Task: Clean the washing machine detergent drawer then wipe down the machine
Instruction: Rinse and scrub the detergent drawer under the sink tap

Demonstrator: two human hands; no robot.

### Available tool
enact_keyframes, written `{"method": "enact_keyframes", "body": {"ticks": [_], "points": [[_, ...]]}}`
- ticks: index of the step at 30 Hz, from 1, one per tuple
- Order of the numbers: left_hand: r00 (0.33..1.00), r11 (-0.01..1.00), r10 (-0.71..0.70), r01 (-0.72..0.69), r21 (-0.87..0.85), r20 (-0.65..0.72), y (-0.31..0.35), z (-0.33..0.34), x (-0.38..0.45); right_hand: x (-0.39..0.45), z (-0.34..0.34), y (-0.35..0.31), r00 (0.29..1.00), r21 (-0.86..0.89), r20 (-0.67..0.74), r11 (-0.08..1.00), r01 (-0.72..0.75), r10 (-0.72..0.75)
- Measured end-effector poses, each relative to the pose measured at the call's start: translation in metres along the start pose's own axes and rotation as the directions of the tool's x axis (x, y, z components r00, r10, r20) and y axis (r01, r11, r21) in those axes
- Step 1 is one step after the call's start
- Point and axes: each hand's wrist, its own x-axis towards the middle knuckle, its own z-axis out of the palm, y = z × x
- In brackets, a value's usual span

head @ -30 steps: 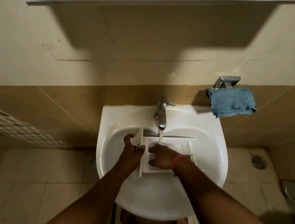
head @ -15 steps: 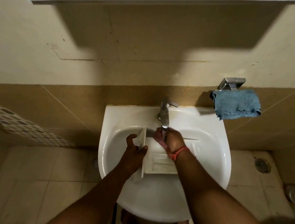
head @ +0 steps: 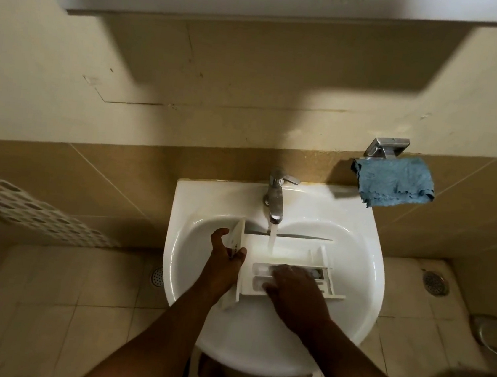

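Observation:
A white detergent drawer lies across the white sink basin, under water running from the chrome tap. My left hand grips the drawer's front panel at its left end, thumb on the far side. My right hand lies over the near compartments of the drawer, fingers spread toward the left and pressing on it. The stream lands in the far compartment.
A blue cloth hangs from a chrome wall holder to the right of the sink. A white perforated basket is at the left. Floor drains sit in the tiled floor, and a round metal object at far right.
My right hand came back from under the tap spout to the drawer's near compartments. My left hand kept its grip on the front panel. Water keeps running.

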Motion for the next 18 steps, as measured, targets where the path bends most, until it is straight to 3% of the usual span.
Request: {"method": "enact_keyframes", "body": {"ticks": [4,8,10,11,12,14,16,17,18], "points": [[1.000,1.000,-0.005,0.005,0.011,-0.014,0.000,0.000,0.001,0.018,0.000,-0.036,0.982,0.103,0.190,0.995,-0.010,-0.010],[1.000,1.000,-0.005,0.005,0.002,-0.004,-0.001,-0.001,0.000,0.016,-0.006,0.008,0.969,0.112,0.223,0.990,0.083,-0.107],[1.000,1.000,0.002,-0.002,-0.014,-0.006,-0.002,-0.002,0.001,0.027,-0.014,0.031,0.960,0.277,0.265,0.946,-0.169,0.094],[1.000,1.000,0.007,-0.007,-0.019,-0.003,-0.002,-0.002,0.001,0.035,-0.022,0.032,0.930,0.481,0.273,0.803,-0.353,0.245],[1.000,1.000,0.012,-0.012,-0.021,0.003,-0.003,-0.003,0.002,0.047,-0.026,0.031,0.881,0.683,0.297,0.562,-0.466,0.369],[1.000,0.999,0.016,-0.016,-0.028,0.018,-0.004,-0.003,0.003,0.071,-0.036,0.014,0.839,0.915,0.383,-0.037,-0.401,0.387],[0.999,0.999,0.018,-0.017,-0.047,0.035,-0.004,-0.003,0.004,0.088,-0.044,-0.006,0.830,0.827,0.459,-0.493,-0.268,0.318],[0.999,0.998,0.020,-0.017,-0.066,0.044,-0.003,-0.003,0.003,0.092,-0.044,-0.014,0.828,0.739,0.493,-0.631,-0.237,0.266],[0.998,0.996,0.025,-0.021,-0.084,0.053,-0.003,-0.003,0.002,0.091,-0.042,-0.022,0.834,0.694,0.508,-0.676,-0.247,0.216]]}}
